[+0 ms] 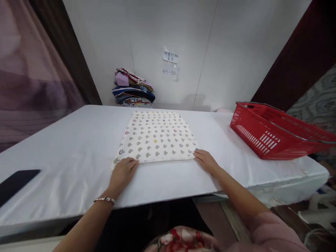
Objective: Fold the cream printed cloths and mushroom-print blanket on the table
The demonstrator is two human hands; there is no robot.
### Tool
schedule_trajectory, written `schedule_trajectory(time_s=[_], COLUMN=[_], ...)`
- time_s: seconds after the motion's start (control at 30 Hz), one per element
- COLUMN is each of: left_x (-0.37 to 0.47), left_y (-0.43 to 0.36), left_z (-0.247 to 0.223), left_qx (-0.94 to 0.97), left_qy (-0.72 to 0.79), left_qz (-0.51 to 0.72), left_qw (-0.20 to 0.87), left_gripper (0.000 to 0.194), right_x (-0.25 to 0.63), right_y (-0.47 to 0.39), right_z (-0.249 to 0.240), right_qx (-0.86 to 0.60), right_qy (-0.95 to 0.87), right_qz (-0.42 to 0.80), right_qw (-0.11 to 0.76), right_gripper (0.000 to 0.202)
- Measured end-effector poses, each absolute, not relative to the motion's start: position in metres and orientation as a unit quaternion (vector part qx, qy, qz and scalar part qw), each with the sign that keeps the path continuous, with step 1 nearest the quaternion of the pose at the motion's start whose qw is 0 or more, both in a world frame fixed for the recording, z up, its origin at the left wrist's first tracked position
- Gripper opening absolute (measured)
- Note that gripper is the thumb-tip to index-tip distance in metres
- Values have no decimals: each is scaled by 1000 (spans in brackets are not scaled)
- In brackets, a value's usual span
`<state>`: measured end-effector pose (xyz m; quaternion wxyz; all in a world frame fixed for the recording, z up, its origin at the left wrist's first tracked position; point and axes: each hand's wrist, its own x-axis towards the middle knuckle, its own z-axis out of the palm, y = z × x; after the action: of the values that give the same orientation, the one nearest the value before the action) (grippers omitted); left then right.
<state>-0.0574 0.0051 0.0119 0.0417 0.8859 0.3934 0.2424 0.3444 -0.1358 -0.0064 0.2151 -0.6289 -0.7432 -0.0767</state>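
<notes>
A white cloth [160, 136] printed with small grey, red, blue and yellow mushroom shapes lies spread flat on the white-covered table [78, 140]. At its near left corner, my left hand [124, 172] has its fingers closed over the edge, with the fingertips partly hidden. My right hand [207, 161] pinches the near right corner between thumb and fingers. The near edge runs almost straight between the two hands. From here I cannot tell how many layers the cloth has.
Against the wall at the back stands a stack of folded fabrics [133, 87]. A red plastic basket [262, 136] with metal handles sits at the table's right end. On the left edge lies a flat dark object [18, 182]. Paper notes [170, 64] hang on the wall.
</notes>
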Motion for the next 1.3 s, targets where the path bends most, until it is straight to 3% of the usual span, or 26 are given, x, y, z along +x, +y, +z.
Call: schedule_trajectory(time_s=[0.27, 0.53, 0.87, 1.3], left_x=[-50, 24, 44, 43], left_y=[3, -6, -11, -13], left_z=[8, 13, 1, 4], left_qx=[891, 922, 915, 917], left_qy=[386, 300, 302, 302], left_qz=[240, 236, 254, 243], left_qw=[16, 69, 84, 92], left_gripper=[35, 22, 23, 22], right_x=[324, 305, 300, 301], right_y=[-133, -116, -116, -126], right_z=[0, -1, -7, -7], right_qx=[-630, -596, -580, -586], right_qy=[-744, -762, -732, -757], right_qz=[-72, -38, -63, -72], right_qw=[211, 249, 351, 279], right_gripper=[28, 25, 26, 25])
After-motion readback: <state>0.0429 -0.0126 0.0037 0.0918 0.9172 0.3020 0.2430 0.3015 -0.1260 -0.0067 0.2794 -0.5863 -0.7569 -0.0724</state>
